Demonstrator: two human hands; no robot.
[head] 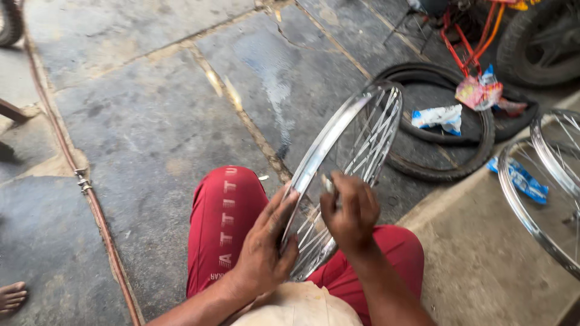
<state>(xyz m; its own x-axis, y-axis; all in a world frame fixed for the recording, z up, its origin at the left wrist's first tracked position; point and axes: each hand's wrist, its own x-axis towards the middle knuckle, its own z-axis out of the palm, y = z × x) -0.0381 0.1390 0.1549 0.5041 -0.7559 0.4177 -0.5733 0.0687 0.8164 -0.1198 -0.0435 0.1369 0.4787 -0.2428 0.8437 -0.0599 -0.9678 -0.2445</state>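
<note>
A shiny spoked bicycle wheel rim (pixel 338 130) stands upright between my knees, edge toward me. My left hand (pixel 263 244) lies flat against the rim's near left side, fingers spread and steadying it. My right hand (pixel 350 211) is closed around a small metal tool (pixel 327 183) held at the rim's edge among the spokes (pixel 374 136). My legs in red trousers (pixel 226 220) sit on either side of the wheel.
Black tyres (pixel 450 166) lie on the stone floor beyond the rim, with plastic wrappers (pixel 440 116) on them. Another spoked rim (pixel 531 205) rests at the right. A hose (pixel 90 199) runs along the left floor. Someone's bare foot (pixel 11 297) shows at the lower left.
</note>
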